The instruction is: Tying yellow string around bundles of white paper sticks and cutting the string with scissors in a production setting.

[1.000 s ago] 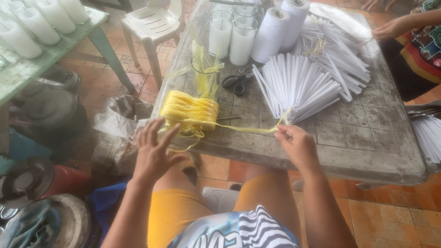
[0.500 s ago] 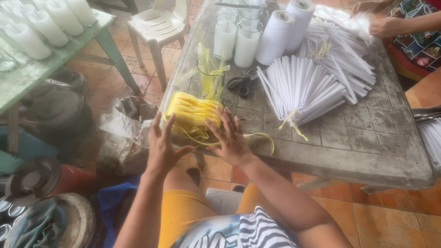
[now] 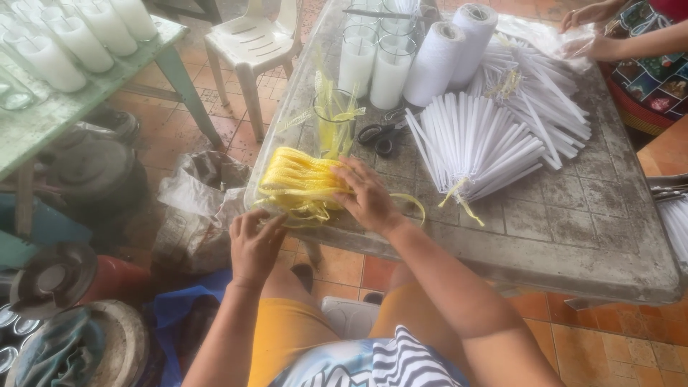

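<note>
landmark: the bundle of yellow plastic strips (image 3: 301,183), lying at the near left corner of the grey table (image 3: 573,229).
right hand (image 3: 367,197): lies palm down on the right end of the bundle, fingers spread loosely over the strips, pressing rather than gripping.
left hand (image 3: 252,244): just below the bundle at the table's edge, fingers curled narrow and pinching the loose strands that hang from its near side.
loose strand (image 3: 412,204): a yellow loop curling out on the table just right of the bundle, past the right hand.
glass with yellow strips (image 3: 334,122): upright just behind the bundle.
scissors (image 3: 380,136): black-handled, flat on the table behind and right of the bundle.
white sticks (image 3: 480,147): a fanned sheaf tied with yellow, well right of the bundle; a second fan lies beyond it.
white candles in glasses (image 3: 373,64): far behind the bundle, beside two white thread spools (image 3: 448,57).
another person's hands (image 3: 591,29): at the far right corner of the table, well apart from the bundle.
plastic chair (image 3: 251,43): on the floor, behind and left of the bundle.
</note>
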